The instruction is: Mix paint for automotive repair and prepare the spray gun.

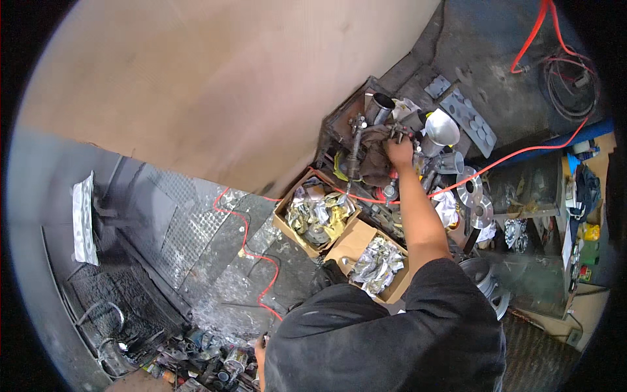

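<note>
Grip of the left hand (260,359), low and far left of the funnel (442,127), is mostly hidden by the shirt (385,340); I cannot tell if it holds anything. Just left of the funnel come a metal rod (354,153), then the brown cloth (375,157). The right hand (400,153) is over the cloth's funnel side, its hold unclear. Best to work from above, gently, fingers off the funnel, forearm clear of the hose (483,172) below it.
</note>
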A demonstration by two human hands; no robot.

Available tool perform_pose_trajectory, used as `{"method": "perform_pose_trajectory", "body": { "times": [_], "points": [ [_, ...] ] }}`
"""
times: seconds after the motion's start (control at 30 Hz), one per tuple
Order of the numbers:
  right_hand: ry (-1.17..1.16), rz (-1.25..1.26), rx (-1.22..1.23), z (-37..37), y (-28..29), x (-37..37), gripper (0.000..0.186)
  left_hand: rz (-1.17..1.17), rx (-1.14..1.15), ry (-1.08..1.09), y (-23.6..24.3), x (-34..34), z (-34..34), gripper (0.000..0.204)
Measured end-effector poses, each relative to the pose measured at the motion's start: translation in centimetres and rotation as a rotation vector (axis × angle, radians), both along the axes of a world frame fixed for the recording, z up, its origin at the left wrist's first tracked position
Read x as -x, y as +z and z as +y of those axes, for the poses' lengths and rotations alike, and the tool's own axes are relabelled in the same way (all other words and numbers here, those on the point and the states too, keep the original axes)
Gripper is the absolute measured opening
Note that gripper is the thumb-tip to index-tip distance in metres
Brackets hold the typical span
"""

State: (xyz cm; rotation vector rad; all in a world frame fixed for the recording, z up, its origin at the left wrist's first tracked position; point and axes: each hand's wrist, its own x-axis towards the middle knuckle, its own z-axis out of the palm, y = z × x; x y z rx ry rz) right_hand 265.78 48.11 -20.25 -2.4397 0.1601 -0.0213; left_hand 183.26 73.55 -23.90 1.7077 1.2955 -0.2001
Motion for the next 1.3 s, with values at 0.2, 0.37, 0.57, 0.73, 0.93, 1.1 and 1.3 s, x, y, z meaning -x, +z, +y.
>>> {"method": "perform_pose_trajectory", "body": {
  "times": [0.2, 0.37, 0.57, 0.73, 0.93, 1.1, 1.3],
  "points": [
    [-0.001, -0.158, -0.023, -1.4, 1.2, 2.7, 0.057, -0.045, 0.036, -0.014, 0.4, 0.2, -0.9, 0.039],
    [-0.112, -0.189, 0.021, 0.0, 3.8, 5.1, 0.054, -0.071, 0.059, -0.024, 1.2, 2.0, -1.7, 0.039],
    [-0.03, -0.48, -0.126, 6.3, 6.4, 7.8, 0.058, -0.1, 0.058, 0.022, 2.0, 1.1, -1.6, 0.039],
    [0.108, -0.132, -0.186, 11.6, 3.5, 0.5, 0.053, -0.12, 0.051, 0.075, 3.0, 1.7, -2.2, 0.039],
    [-0.05, 0.226, 0.051, 12.1, -1.1, -4.6, 0.05, 0.07, 0.004, 0.082, 8.4, -2.1, -1.6, 0.038],
    [-0.075, -0.026, -0.136, 14.3, 2.2, -1.0, 0.042, 0.046, 0.054, 0.167, 9.0, -0.4, -3.8, 0.036],
    [0.27, -0.421, -0.3, 13.6, 8.2, 7.7, 0.041, -0.094, -0.001, 0.175, 7.7, 1.4, -5.0, 0.038]
  ]
}}
